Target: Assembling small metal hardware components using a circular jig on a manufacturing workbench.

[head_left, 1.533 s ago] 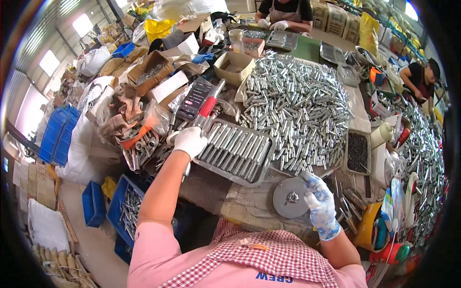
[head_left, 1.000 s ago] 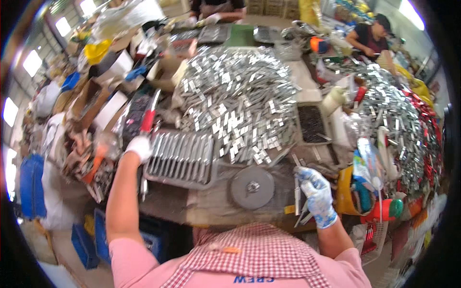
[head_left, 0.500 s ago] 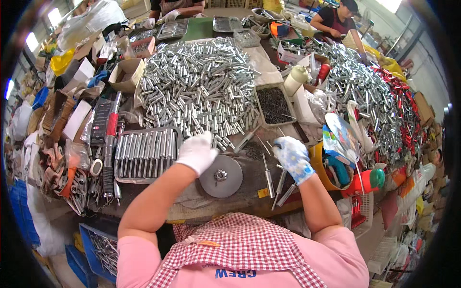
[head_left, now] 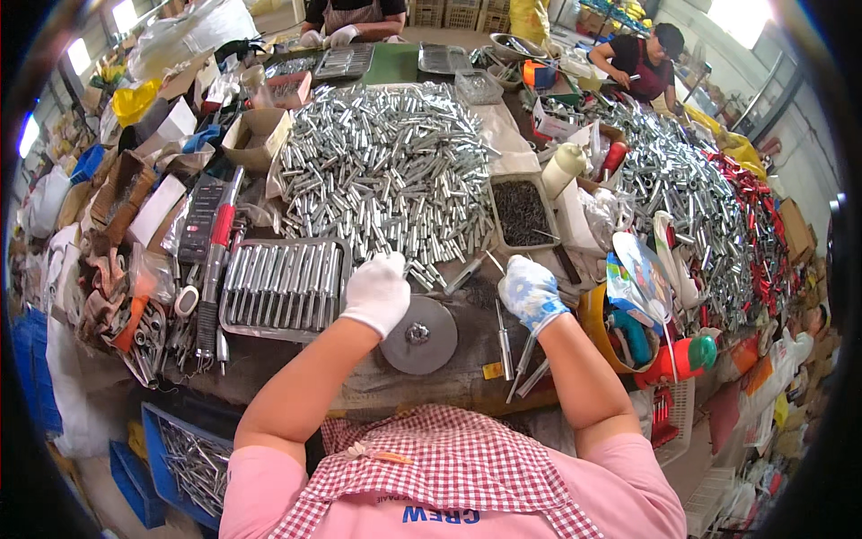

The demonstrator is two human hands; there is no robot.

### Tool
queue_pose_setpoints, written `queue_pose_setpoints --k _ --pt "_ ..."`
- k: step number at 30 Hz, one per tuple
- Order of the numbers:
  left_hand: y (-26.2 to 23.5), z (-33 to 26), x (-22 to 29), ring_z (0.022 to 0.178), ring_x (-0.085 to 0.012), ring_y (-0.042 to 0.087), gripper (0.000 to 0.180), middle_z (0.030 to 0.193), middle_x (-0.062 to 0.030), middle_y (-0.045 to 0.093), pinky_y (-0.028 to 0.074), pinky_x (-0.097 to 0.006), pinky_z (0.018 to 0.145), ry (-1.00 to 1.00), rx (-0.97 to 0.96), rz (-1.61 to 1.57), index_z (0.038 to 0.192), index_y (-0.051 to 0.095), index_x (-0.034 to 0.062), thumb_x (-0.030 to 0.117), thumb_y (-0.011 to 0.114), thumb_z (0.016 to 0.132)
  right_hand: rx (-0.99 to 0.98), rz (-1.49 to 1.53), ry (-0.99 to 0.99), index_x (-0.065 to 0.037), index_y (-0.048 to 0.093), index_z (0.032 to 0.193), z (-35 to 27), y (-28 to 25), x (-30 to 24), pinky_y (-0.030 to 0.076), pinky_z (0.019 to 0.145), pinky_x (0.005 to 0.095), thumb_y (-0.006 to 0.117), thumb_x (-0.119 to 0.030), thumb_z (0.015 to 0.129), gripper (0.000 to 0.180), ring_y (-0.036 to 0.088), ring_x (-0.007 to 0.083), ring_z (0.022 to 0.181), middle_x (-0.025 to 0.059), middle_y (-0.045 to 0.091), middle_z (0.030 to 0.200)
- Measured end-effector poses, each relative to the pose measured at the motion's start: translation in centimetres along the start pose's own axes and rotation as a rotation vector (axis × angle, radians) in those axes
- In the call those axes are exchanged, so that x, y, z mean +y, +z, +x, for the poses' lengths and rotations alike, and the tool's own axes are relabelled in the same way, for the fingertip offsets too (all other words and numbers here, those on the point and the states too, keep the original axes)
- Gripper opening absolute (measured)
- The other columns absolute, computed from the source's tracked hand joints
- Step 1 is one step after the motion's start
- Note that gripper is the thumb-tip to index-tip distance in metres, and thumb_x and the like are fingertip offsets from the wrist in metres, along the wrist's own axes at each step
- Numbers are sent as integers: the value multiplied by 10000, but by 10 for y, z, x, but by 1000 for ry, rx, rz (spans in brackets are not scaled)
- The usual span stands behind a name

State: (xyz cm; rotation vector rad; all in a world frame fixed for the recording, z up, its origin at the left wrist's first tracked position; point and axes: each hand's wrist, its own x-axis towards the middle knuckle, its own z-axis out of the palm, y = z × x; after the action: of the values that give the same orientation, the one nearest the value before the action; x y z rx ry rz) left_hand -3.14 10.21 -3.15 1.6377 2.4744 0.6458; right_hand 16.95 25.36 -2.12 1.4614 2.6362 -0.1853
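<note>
My left hand, in a white glove, is closed at the near edge of a heap of silvery metal tubes; whatever its fingers hold is hidden. My right hand, in a white glove with blue patches, has its fingers curled together above several slim metal-shafted tools. A thin rod shows beside its fingertips, but I cannot tell whether it is gripped. Between my forearms lies a round grey disc with a few small metal parts at its centre. Left of my left hand, a metal tray holds a row of tubes.
A tray of dark screws stands beyond my right hand. To the right are a yellow container and a red flashlight-like item with a green end. Co-workers sit across the table. A blue crate of metal parts stands low left.
My right hand has moved left, closer to the left hand. My left hand stays almost in place beside the heap. The view shifts slightly; the co-worker at right has drawn an arm back.
</note>
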Motion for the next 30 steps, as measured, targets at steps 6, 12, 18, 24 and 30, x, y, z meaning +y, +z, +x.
queue_pose_setpoints --k 6,12,18,24,30 --pt "-54 -58 -14 751 -190 661 121 839 -125 672 517 -309 701 -95 88 -640 855 610 1 60 683 779 290 278 -518 -103 590 825 -67 -40 -14 515 622 426 603 -87 772 56 647 328 695 120 638 732" --pt "-47 -108 -14 876 -175 677 78 921 -134 676 576 -300 769 -416 -85 -1207 896 603 -51 -70 600 821 -77 377 -586 -100 679 795 -111 -1 -48 524 699 440 638 -141 733 85 646 338 759 132 657 797" --pt "-30 -136 -5 918 -192 675 155 1050 -147 663 574 -315 837 -467 -97 -1420 940 628 -60 -135 530 847 -77 554 -706 -80 703 900 -113 31 -51 519 764 425 685 -119 767 139 637 321 880 127 671 887" --pt "-34 -143 2 939 -173 662 214 1076 -127 672 542 -295 860 -383 -80 -1344 976 651 -46 -154 548 822 41 858 -742 -102 682 930 -112 20 -63 528 664 389 674 -63 784 151 649 314 755 110 638 811" --pt "-42 -146 8 925 -142 657 222 1046 -112 685 531 -273 835 -375 -75 -1347 1012 666 -40 -130 588 825 138 761 -842 -121 678 916 -110 -1 -72 520 599 387 672 -50 779 155 635 305 677 86 626 760"
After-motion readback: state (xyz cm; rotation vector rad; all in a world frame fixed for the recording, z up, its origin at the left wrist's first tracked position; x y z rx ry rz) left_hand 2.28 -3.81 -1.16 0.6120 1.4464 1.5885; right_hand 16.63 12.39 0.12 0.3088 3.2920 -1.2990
